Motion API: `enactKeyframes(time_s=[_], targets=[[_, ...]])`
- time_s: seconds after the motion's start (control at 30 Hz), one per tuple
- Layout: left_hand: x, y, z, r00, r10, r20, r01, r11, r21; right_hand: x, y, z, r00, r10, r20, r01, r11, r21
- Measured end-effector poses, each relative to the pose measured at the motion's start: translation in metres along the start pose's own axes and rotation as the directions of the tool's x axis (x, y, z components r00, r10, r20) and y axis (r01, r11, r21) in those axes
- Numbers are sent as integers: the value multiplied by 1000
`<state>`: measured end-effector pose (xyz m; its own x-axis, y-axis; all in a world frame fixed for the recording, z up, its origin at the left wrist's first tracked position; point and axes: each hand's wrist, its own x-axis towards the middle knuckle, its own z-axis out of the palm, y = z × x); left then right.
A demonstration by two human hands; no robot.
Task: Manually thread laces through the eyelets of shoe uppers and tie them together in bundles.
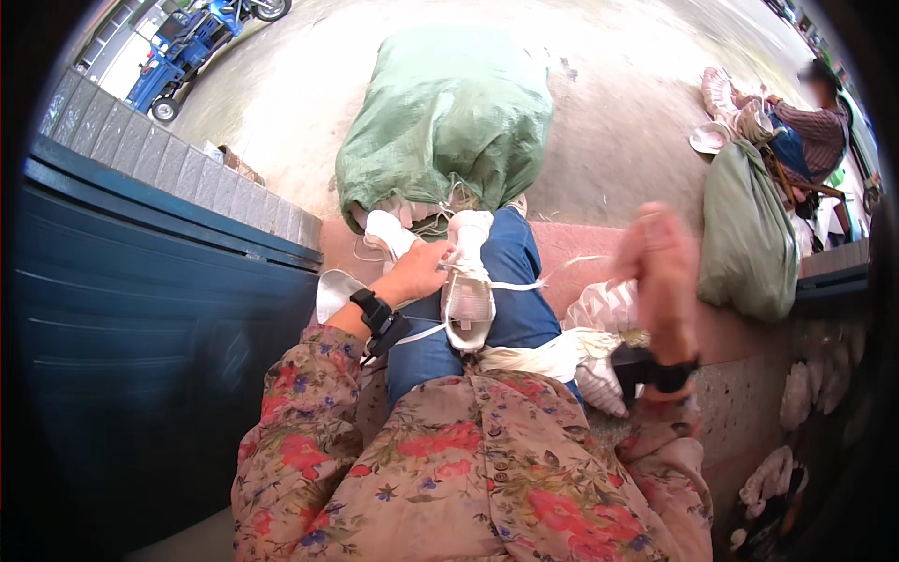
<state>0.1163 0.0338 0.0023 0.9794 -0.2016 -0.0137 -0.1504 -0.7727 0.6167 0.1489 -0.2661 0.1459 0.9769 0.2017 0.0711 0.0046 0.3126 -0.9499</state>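
Note:
A white lace-up shoe (470,314) lies across my lap, its toe pointing away and its heel opening toward me. My left hand (421,270) is closed at the left edge of its lacing, fingertips pinched on the shoe. A white shoelace (515,286) runs out from the shoe's right side toward my right hand (660,276). That hand is raised to the right and smeared by motion, so its fingers and any hold on the lace are unclear. Beyond my left hand another white shoe (389,231) rests by the sack.
A bulging green sack (445,112) stands in front of my knees, with shoes at its mouth. More pale shoes (599,314) lie by my right leg. A blue panel (159,365) borders my left. At right are another green sack (749,239) and a seated person (813,131).

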Motion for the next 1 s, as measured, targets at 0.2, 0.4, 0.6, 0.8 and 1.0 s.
enactKeyframes(time_s=[0.2,0.4,0.6,0.8,1.0], targets=[[-16,9,1,1000,-13,24,7,971,237,-33,166,59,607,725,324,-714,677,-177],[-48,-2,-25,999,32,-24,-20,922,387,-46,200,69,610,758,229,-727,651,-219],[-61,1,-27,998,52,-42,-34,931,362,-43,196,83,802,569,182,-484,797,-360],[-58,10,-33,905,-382,187,426,822,-378,-30,219,94,925,281,256,10,655,-755],[-54,12,-36,862,-468,195,447,518,-729,-22,201,96,861,402,313,94,478,-873]])
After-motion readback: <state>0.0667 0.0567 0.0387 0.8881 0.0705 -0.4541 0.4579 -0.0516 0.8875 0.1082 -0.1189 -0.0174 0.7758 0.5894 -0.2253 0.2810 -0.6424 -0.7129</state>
